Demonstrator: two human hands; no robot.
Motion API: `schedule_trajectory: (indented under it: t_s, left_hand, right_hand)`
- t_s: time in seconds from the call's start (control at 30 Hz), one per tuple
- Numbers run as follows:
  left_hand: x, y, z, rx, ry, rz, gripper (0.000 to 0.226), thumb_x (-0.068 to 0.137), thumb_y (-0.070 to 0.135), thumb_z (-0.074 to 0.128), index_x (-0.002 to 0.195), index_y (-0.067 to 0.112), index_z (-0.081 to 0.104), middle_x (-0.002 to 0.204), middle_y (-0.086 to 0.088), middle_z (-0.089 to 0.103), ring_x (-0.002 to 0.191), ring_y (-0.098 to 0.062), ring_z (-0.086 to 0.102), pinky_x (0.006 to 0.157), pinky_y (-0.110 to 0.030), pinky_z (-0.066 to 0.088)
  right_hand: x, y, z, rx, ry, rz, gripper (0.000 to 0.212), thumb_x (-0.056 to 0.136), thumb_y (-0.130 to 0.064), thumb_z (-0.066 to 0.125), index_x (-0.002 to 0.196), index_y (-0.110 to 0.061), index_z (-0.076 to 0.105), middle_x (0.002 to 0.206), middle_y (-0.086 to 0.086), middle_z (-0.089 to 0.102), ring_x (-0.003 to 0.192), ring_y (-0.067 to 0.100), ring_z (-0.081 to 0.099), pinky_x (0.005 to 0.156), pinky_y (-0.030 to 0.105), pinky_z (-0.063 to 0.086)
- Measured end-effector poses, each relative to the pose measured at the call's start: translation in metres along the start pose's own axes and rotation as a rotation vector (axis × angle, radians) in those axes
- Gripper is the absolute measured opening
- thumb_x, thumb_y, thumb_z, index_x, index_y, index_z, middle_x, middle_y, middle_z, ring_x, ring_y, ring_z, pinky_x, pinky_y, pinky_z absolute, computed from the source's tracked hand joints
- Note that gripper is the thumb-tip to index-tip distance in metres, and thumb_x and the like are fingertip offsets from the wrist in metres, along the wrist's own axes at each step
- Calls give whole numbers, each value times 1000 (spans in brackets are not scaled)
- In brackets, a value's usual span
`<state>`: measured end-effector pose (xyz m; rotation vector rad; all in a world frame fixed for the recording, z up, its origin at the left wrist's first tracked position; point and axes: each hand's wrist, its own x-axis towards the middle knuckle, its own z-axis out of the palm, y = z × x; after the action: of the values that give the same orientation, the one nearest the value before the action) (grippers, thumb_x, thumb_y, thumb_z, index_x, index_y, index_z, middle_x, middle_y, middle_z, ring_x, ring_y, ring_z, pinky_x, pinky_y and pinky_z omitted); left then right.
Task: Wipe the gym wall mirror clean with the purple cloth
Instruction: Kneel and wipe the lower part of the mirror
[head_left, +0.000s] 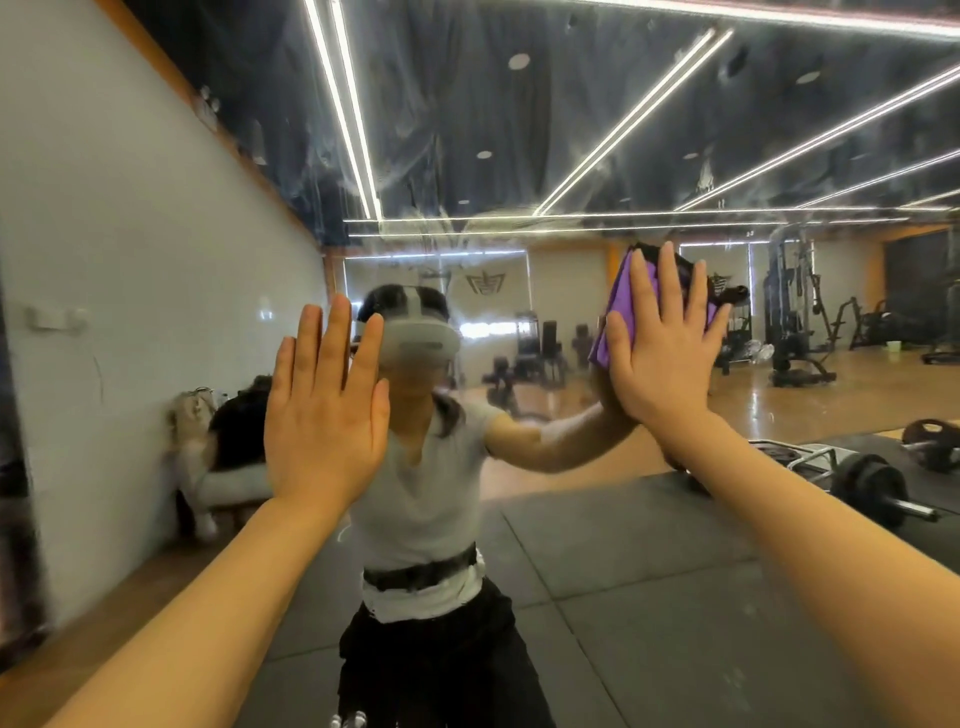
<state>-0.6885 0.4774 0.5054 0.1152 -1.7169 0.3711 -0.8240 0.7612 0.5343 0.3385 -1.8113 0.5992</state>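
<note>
The gym wall mirror (571, 130) fills the whole view and carries smeary streaks across its upper part. My right hand (667, 348) presses the purple cloth (621, 312) flat against the glass at the right of centre, fingers straight and spread; only the cloth's left and upper edges show around the hand. My left hand (324, 410) is raised with straight fingers, palm toward the mirror at the left of centre; whether it touches the glass I cannot tell.
The mirror reflects a person in a grey top with a headset, a white wall at the left, bags on a bench (218, 467), a barbell (878, 488) on black floor mats, and weight machines (795, 322) at the far right.
</note>
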Motion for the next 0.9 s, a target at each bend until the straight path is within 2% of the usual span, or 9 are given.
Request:
schedule_trajectory:
  t_s: [0.1, 0.3, 0.43, 0.5, 0.57, 0.67, 0.73, 0.9]
  left_hand:
    - [0, 1, -1, 1, -10, -2, 60, 102, 36, 24, 158, 15, 21, 166, -13, 11, 153, -32, 6, 124, -36, -6]
    - [0, 0, 0, -7, 1, 17, 60, 103, 36, 25, 158, 16, 20, 166, -13, 11, 153, -31, 5, 124, -37, -4]
    - [-1, -2, 1, -23, 19, 23, 59, 103, 36, 26, 158, 16, 20, 166, -13, 12, 153, -31, 8, 124, -36, -5]
    - [0, -2, 0, -38, 21, 21, 60, 102, 37, 26, 158, 16, 21, 166, -13, 12, 153, -31, 8, 124, -34, -6]
    - [0, -2, 0, -48, 23, 19, 59, 102, 37, 26, 158, 15, 23, 165, -13, 13, 152, -32, 9, 124, -34, -7]
    - [-1, -1, 1, -48, 21, 16, 60, 103, 37, 24, 158, 15, 22, 166, -13, 13, 153, -33, 9, 124, -34, -8]
    - [-1, -1, 1, -54, 14, 16, 60, 103, 38, 24, 158, 16, 21, 166, -14, 12, 153, -33, 8, 124, -34, -8]
    - [1, -2, -2, -93, 36, 28, 58, 101, 36, 31, 156, 15, 27, 164, -16, 18, 151, -36, 13, 122, -38, -2]
  right_hand:
    - [-4, -18, 4, 35, 35, 2, 64, 101, -50, 19, 160, -24, 19, 168, 5, 11, 153, 38, 4, 118, 67, 7]
    - [-8, -111, 18, -6, 78, -347, 64, 100, -46, 29, 157, -17, 29, 165, 9, 21, 152, 37, 12, 120, 56, 3]
    - [-24, -118, 23, -10, 47, -443, 66, 100, -44, 31, 157, -11, 28, 165, 10, 22, 153, 34, 14, 121, 57, 7]
    - [-21, -98, 21, -16, 50, -424, 67, 100, -45, 31, 158, -12, 24, 166, 9, 20, 153, 32, 12, 122, 53, 3]
    - [-15, -68, 17, -41, 49, -300, 68, 100, -47, 28, 159, -14, 19, 167, 8, 14, 154, 29, 7, 122, 52, 0]
    - [-14, -23, 12, -39, 44, -155, 68, 101, -48, 21, 159, -13, 18, 167, 9, 13, 154, 30, 7, 122, 57, 5]
    - [-17, -12, 11, -22, 51, -142, 66, 101, -45, 23, 158, -11, 22, 166, 11, 17, 153, 32, 11, 121, 59, 9]
    - [-19, -13, 13, -13, 49, -134, 62, 103, -44, 23, 158, -14, 24, 166, 8, 18, 153, 30, 11, 120, 61, 7]
